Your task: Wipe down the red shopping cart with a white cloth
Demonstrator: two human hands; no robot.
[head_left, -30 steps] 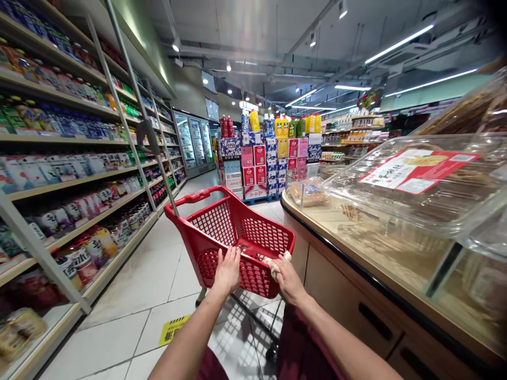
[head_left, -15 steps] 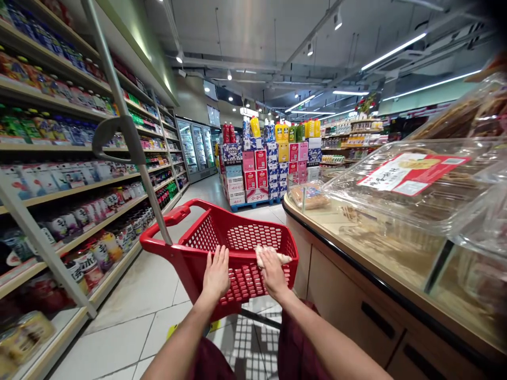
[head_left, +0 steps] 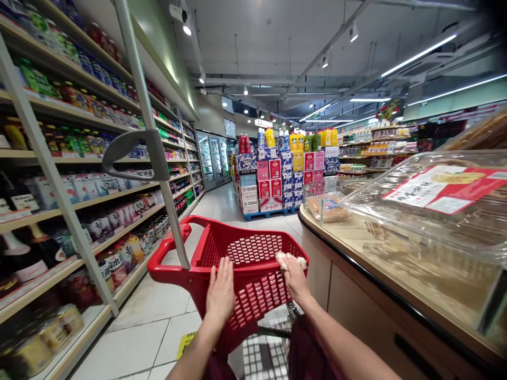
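A red plastic shopping cart (head_left: 257, 306) with a perforated basket stands sideways before me. My left hand (head_left: 222, 293) has its fingers stretched out and lies against the near side of the basket, at the rim. My right hand (head_left: 295, 277) presses a crumpled off-white cloth (head_left: 301, 261) onto the near rim by the right corner. Its fingers lie over the cloth and hide part of it. A grey metal pole (head_left: 146, 100) with a grey loop handle (head_left: 129, 153) rises from the cart's left end.
Drink shelves (head_left: 106, 195) line the left side. A wooden counter (head_left: 356, 295) with clear plastic food boxes (head_left: 420, 211) borders the right. Stacked drink cartons (head_left: 273, 187) stand on a blue pallet ahead, and glass-door fridges (head_left: 214, 158) are farther back.
The view has turned left, so the cart and surroundings sit farther right and lower. My right hand and the cloth have slid slightly along the rim toward the right corner. My left hand stays on the side.
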